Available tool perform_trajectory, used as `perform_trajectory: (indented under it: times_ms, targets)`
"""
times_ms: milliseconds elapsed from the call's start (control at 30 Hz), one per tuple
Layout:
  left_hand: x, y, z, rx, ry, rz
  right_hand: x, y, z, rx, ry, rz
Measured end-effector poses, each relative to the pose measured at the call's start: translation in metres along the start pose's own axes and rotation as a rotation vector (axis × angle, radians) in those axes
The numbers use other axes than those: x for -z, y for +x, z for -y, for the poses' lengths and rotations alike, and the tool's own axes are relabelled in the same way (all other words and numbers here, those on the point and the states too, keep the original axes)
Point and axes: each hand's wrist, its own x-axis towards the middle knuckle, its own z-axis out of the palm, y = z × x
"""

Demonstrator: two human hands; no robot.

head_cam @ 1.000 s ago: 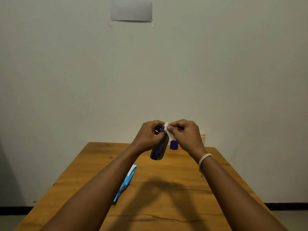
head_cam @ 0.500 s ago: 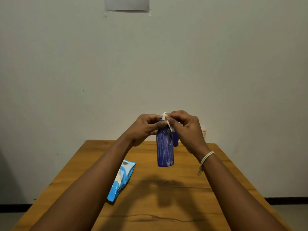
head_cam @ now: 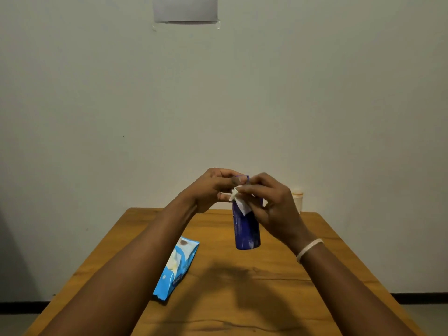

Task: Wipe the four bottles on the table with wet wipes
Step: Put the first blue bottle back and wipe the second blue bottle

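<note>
A dark blue bottle (head_cam: 246, 229) hangs upright in the air above the wooden table (head_cam: 242, 287). My left hand (head_cam: 211, 190) pinches it at the cap. My right hand (head_cam: 271, 204) presses a crumpled white wet wipe (head_cam: 238, 200) against the bottle's upper part. A pale bottle with an orange top (head_cam: 297, 198) stands at the table's far edge on the right, partly behind my right hand. The other bottles are hidden behind my hands.
A blue pack of wet wipes (head_cam: 177, 270) lies on the table's left half, under my left forearm. A plain wall rises right behind the table, with a grey sheet of paper (head_cam: 185, 8) taped high up.
The bottle went from tilted to upright and now hangs lower. My right hand has slid the wipe from the cap down onto the bottle's upper body.
</note>
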Motion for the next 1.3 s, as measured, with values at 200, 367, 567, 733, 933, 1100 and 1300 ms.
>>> perform_trajectory:
  times_ms: [200,367,567,733,933,1100,1300]
  targets:
    - [0.007,0.007,-0.019,0.016,-0.006,-0.118,-0.007,-0.024,0.014,0.089,-0.201,0.166]
    - [0.000,0.006,-0.016,0.062,0.098,-0.078,-0.008,-0.030,0.002,0.060,-0.218,0.078]
    - [-0.005,0.011,-0.022,0.126,0.109,-0.201,-0.012,0.002,0.007,-0.114,-0.099,-0.050]
    - [0.009,0.012,-0.017,0.116,0.114,-0.292,-0.022,-0.059,0.004,-0.104,-0.042,0.033]
    - [0.009,0.009,-0.015,-0.007,0.085,-0.070,-0.012,0.001,-0.004,-0.368,0.354,-0.229]
    - [0.022,0.009,-0.024,-0.123,0.009,-0.114,-0.010,-0.009,0.005,-0.558,0.683,-0.214]
    - [0.023,0.014,-0.022,-0.140,0.011,-0.209,-0.031,-0.049,0.014,-0.628,0.625,-0.331]
